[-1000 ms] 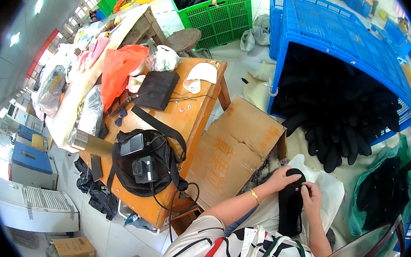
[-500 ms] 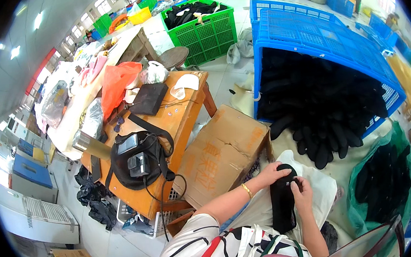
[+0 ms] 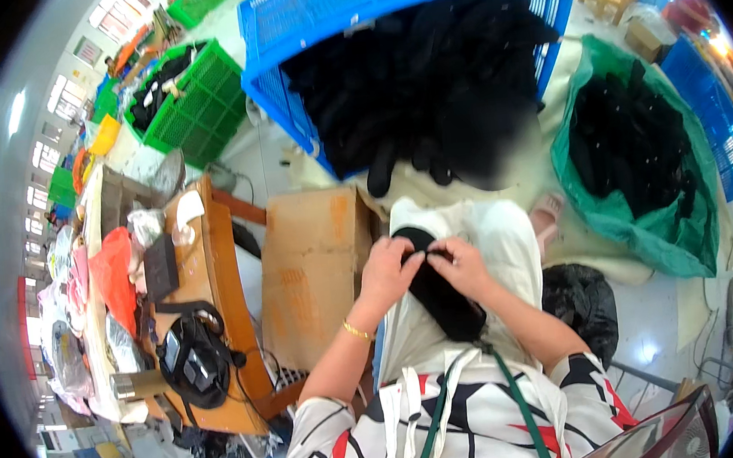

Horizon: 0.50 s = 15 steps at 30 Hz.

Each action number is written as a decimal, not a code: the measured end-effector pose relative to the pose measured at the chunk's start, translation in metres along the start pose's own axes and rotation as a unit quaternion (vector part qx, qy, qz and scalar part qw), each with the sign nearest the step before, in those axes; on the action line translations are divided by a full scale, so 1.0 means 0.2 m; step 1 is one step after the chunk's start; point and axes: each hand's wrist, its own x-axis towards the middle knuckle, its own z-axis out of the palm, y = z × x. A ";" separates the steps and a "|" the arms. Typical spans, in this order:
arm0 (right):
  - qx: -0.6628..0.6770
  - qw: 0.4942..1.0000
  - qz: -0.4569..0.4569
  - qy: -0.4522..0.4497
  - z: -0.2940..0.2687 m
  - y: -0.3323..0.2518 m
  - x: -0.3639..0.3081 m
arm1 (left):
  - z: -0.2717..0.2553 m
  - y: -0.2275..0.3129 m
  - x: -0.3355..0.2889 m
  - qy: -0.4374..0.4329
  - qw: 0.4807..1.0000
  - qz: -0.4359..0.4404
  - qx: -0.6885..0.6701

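Over my lap a black sock (image 3: 447,302) lies stretched out, one end toward my knees and the other toward my waist. My left hand (image 3: 387,269) pinches its left edge near the far end. My right hand (image 3: 462,266) grips the right edge close beside it, thumbs almost meeting. Beyond my knees, a large blue crate (image 3: 261,74) opens toward me, with a heap of black socks (image 3: 423,78) spilling from it. To the right, a green woven sack (image 3: 563,140) holds more black socks.
A cardboard box (image 3: 306,277) stands left of my legs. Past it, a wooden table (image 3: 229,317) carries a black bag (image 3: 194,363), a metal flask (image 3: 133,385) and an orange plastic bag (image 3: 114,270). A black plastic bag (image 3: 581,307) lies to my right. A green crate (image 3: 193,109) stands farther left.
The view has swung to the right, so the table and crates now appear farther left. Both hands have stayed on the sock, and the thumbs have come closer together.
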 end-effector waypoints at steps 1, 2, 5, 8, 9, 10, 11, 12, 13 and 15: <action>-0.035 0.998 -0.040 0.024 -0.05 0.03 0.19 | 0.01 -0.07 0.21 0.003 0.999 0.044 -0.010; -0.034 0.999 -0.019 0.025 -0.02 0.04 0.11 | 0.02 -0.07 0.13 -0.011 0.998 0.043 -0.033; -0.005 0.999 -0.048 0.001 0.01 0.01 0.06 | -0.02 0.00 0.00 -0.025 0.997 -0.060 -0.034; -0.003 1.000 -0.012 -0.022 -0.05 0.01 0.15 | -0.02 0.02 0.09 -0.036 0.997 -0.066 -0.035; 0.003 1.000 0.001 -0.025 -0.05 0.02 0.16 | 0.00 0.00 0.10 -0.026 0.998 -0.056 -0.032; 0.008 0.999 0.013 -0.029 -0.05 0.01 0.17 | 0.00 -0.01 0.11 -0.015 0.998 -0.046 -0.029; 0.003 0.999 0.022 -0.039 -0.05 0.00 0.18 | 0.00 -0.02 0.11 -0.012 0.999 -0.043 -0.029; -0.002 0.998 0.030 -0.048 -0.05 -0.01 0.19 | 0.01 -0.03 0.11 -0.010 0.999 -0.038 -0.029; -0.006 0.998 0.038 -0.057 -0.04 -0.02 0.20 | 0.01 -0.03 0.11 -0.008 0.999 -0.033 -0.028; -0.008 0.998 0.015 -0.064 -0.04 0.00 0.21 | 0.02 -0.02 0.11 -0.003 0.999 -0.029 -0.024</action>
